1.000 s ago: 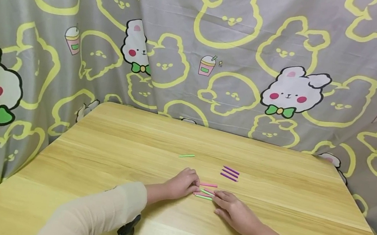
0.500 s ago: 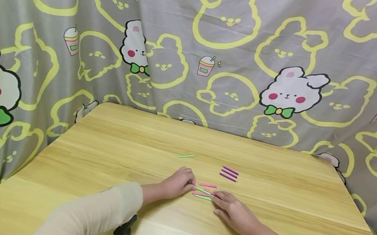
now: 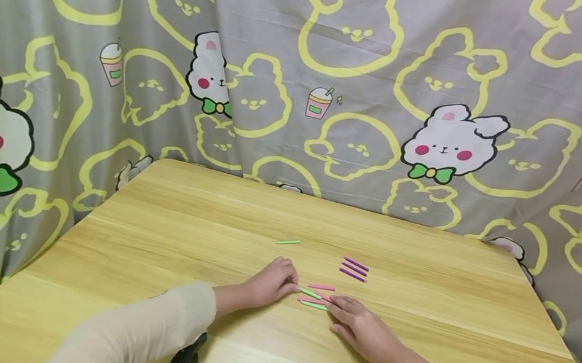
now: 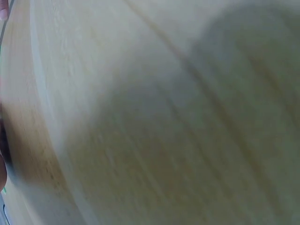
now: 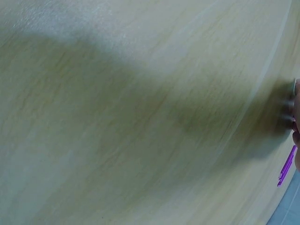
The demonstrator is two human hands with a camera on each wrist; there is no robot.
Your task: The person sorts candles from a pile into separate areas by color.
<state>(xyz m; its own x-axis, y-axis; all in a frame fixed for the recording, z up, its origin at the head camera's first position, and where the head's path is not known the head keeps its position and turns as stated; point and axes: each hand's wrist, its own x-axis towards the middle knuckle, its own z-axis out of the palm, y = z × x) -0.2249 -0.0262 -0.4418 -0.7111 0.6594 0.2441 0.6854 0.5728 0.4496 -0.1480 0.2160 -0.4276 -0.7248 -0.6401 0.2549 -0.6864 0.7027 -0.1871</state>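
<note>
In the head view my left hand (image 3: 271, 282) pinches the left end of a slim green stick (image 3: 310, 293) between thumb and fingertips. My right hand (image 3: 367, 332) lies low over the table, its fingers extended and their tips resting at the right ends of a small pile. That pile holds a pink stick (image 3: 308, 300) and another green stick (image 3: 314, 306), partly covered by the fingers. Just beyond it lies a separate pink stick (image 3: 322, 287). The wrist views catch only slivers of the hands: a fingertip (image 4: 3, 13) on the left, fingers (image 5: 297, 112) on the right.
Several purple sticks (image 3: 354, 269) lie side by side behind the pile. Farther back on the wooden table (image 3: 197, 212) is a lone green stick (image 3: 288, 242). A patterned curtain (image 3: 284, 32) hangs along the table's far and left sides.
My left hand has drawn back a little to the left, and the green stick in its fingertips has slid left with it. The right hand stays in place.
</note>
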